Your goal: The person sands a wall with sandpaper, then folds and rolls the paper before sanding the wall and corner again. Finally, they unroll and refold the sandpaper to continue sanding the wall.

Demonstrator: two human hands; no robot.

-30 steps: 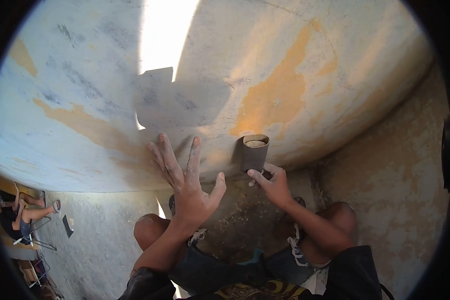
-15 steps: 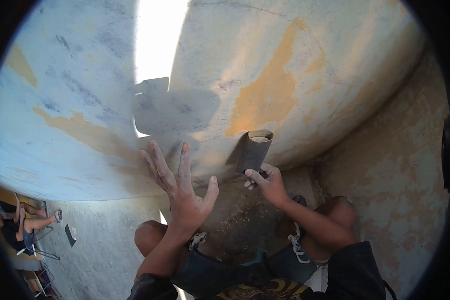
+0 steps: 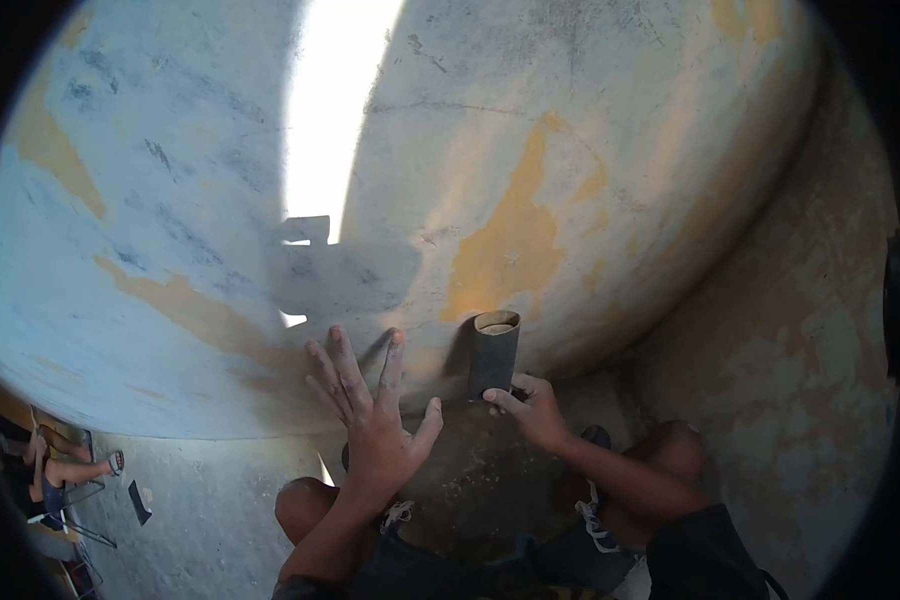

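Observation:
My right hand (image 3: 532, 412) grips a dark grey sandpaper roll (image 3: 492, 365), thumb on the near side at its lower end. The roll stands nearly upright against the wall (image 3: 370, 150), its open upper end showing a pale inside. Just above it spreads an orange-yellow bare patch (image 3: 505, 265) in the worn whitish paint. To the left, my left hand (image 3: 378, 425) is open with dusty fingers spread toward the wall. Its fingertips are at or very near the surface; actual contact cannot be made out.
A bright sunlit strip (image 3: 335, 110) and a shadow cross the wall. My knees (image 3: 305, 505) are bent below my hands. On the concrete floor (image 3: 195, 490) at left lies a small dark flat piece (image 3: 139, 502). Farther left, a person's legs (image 3: 75, 470) show beside a metal-framed seat.
The view has tilted upward, so the wall and both hands appear lower. The roll stays in my right hand, slightly more upright in the picture. My left hand remains spread.

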